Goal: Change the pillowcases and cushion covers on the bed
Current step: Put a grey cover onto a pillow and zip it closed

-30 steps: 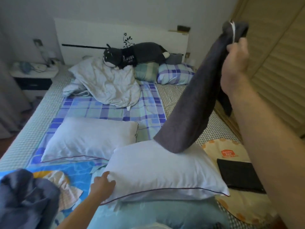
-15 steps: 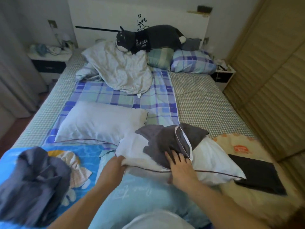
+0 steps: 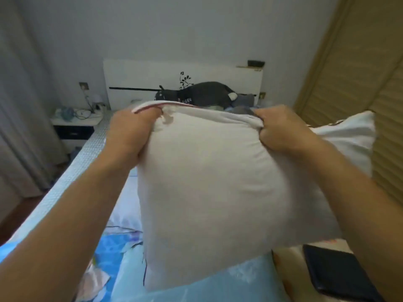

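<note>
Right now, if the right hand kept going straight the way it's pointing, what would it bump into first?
Probably the grey cloth bunched just past the right hand, which grips the white pillow. Depth is unclear.

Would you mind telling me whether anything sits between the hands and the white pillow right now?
Nothing visible does. The left hand and the right hand each grip the top edge of the white pillow directly, holding it upright above the bed.

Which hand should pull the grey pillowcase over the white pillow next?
Probably the right hand: the grey pillowcase is bunched beside it at the white pillow top edge. The left hand grips the far corner.
</note>
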